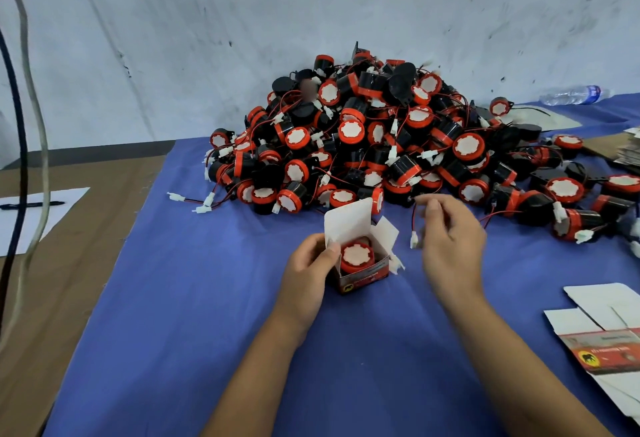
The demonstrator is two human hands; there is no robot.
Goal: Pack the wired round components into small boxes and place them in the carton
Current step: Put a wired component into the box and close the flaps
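A blue surface (pixel 207 298) holds a big pile of round parts (pixel 398 138) by the wall. In front of it, the left hand (pixel 308 263) grips a small open box (pixel 363 263) with one round part (pixel 356 256) inside. The right hand (pixel 450 242) is just beside the box, its fingers (pixel 434 211) pinching that part's red wire (pixel 414 218).

A component (pixel 357 256) sits in the small box (pixel 360 275), before the pile (pixel 398 138).

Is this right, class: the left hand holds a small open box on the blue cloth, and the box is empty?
One detail is wrong. In the head view the left hand does hold the small open box on the blue cloth, but the box is not empty: a round red part sits inside it.
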